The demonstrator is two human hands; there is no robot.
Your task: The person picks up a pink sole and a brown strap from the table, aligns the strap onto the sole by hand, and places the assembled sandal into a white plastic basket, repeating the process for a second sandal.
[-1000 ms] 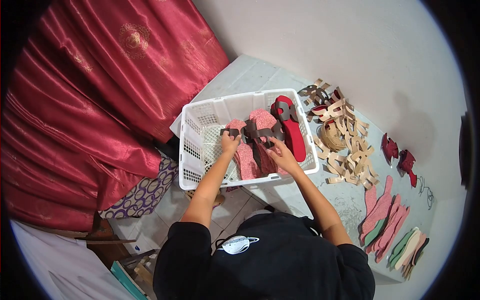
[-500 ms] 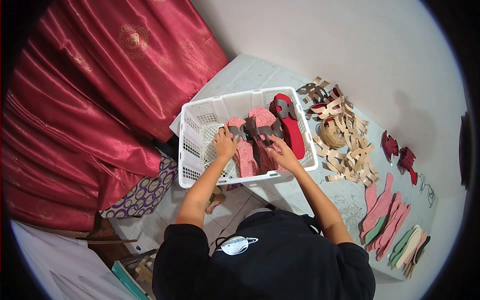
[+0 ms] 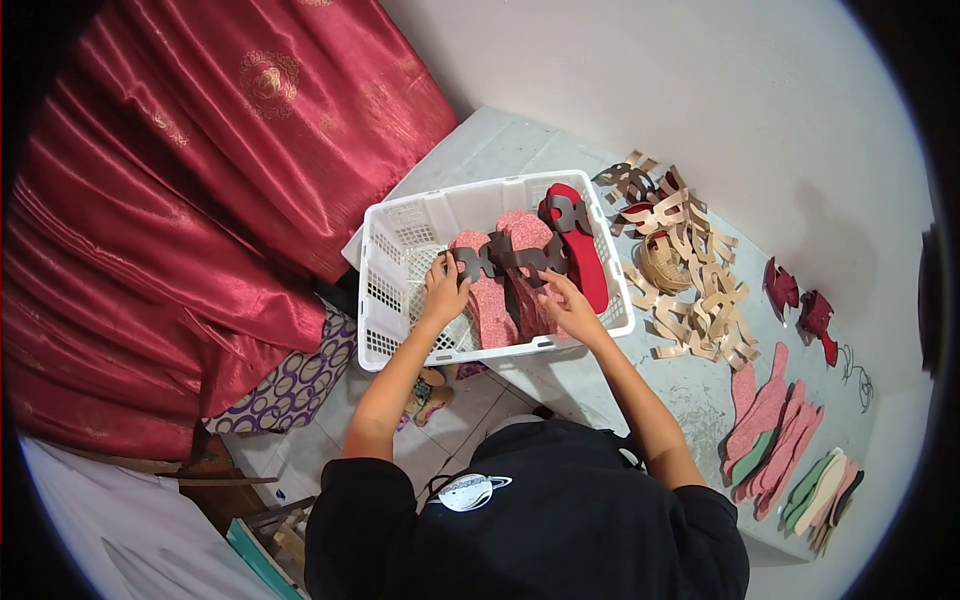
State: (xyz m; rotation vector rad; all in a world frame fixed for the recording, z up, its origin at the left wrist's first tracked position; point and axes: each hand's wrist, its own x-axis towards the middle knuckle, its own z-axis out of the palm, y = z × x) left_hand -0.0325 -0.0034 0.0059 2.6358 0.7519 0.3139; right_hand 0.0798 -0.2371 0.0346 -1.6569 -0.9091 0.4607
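A white plastic basket [image 3: 400, 213] holds several sandals. In its middle a pink speckled sandal [image 3: 490, 310] with a dark brown strap lies beside another pink sandal [image 3: 524, 230] with the same kind of strap. My left hand [image 3: 443, 292] has its fingers curled over the left end of the first sandal's strap. My right hand [image 3: 572, 310] is by the second sandal, fingertips at its strap's lower edge, fingers somewhat apart. Against the basket's right wall lies a red sandal [image 3: 588, 270] with a grey-brown strap.
The basket sits on a grey table [image 3: 500, 140]. To its right lie a pile of beige straps [image 3: 715, 300], a tape roll [image 3: 662, 265], dark red pieces [image 3: 817, 315], pink soles [image 3: 765, 410] and green and cream soles [image 3: 815, 490]. A red curtain [image 3: 200, 200] hangs at left.
Both hands stay at the sandals with only slight shifts. The sandals lie almost as before, and the view has moved a little.
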